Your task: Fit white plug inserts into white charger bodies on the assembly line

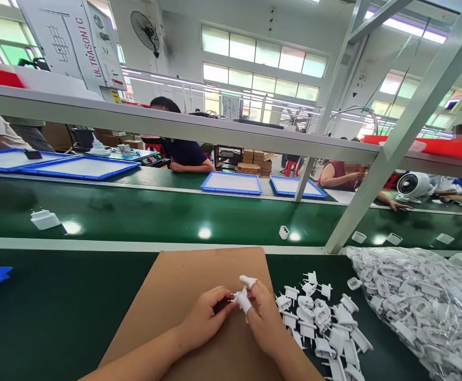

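Observation:
Over a sheet of brown cardboard [167, 301], my two hands meet at a small white plug piece [237, 298] with thin metal pins. My left hand [205, 320] pinches its pin side between thumb and fingers. White finger covers sit on the thumb and a finger of my right hand [264, 320], which grips the piece from the other side. Much of the piece is hidden by the fingers. Right of the cardboard lies a loose pile of white plug pieces [322, 315], several with pins showing.
A clear plastic bag [421, 307] full of white parts lies at the far right. Beyond runs a green conveyor belt [135, 211] carrying a white adapter [45, 219] and several small white housings. A slanted metal post [397, 132] rises at right. Co-workers sit behind blue-rimmed trays [231, 190].

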Demonstrator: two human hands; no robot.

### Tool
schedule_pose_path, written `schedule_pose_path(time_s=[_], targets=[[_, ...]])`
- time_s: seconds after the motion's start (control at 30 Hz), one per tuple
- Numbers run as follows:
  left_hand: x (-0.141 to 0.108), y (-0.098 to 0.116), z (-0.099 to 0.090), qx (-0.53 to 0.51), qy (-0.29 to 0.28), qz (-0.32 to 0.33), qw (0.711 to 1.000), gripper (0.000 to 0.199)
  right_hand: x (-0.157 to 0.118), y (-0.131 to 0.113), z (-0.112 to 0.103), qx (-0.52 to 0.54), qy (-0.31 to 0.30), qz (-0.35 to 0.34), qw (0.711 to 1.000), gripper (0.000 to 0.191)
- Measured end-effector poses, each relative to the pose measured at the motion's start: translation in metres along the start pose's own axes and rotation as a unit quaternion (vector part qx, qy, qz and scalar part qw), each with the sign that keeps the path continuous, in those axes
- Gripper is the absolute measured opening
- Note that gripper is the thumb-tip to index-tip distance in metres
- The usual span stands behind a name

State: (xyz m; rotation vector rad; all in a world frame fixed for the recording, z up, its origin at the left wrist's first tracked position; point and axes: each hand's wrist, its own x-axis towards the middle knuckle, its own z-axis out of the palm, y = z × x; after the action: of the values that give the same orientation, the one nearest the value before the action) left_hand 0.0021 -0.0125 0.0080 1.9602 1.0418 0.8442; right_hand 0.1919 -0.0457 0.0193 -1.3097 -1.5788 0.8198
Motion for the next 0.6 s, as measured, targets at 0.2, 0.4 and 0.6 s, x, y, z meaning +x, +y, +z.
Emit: schedule_pose_path(time_s=[0.2, 0.4, 0.6], targets=[[0.0, 0.002, 0.0, -0.009, 0.007, 0.009, 1.0, 0.03, 0.0, 0.0, 0.002, -0.055, -0.052, -0.027, 0.997, 0.036], [0.0, -0.001, 0.001, -0.092, 0.027, -0.037, 0.995, 0.034, -0.001, -0.009, 0.001, -0.128, -0.018, 0.014, 0.992, 0.011], [0.018, 0.0, -0.003, -0.158, 0.085, -0.186, 0.966, 0.04, -0.003, -0.011, -0.001, -0.174, -0.041, 0.018, 0.984, 0.011]])
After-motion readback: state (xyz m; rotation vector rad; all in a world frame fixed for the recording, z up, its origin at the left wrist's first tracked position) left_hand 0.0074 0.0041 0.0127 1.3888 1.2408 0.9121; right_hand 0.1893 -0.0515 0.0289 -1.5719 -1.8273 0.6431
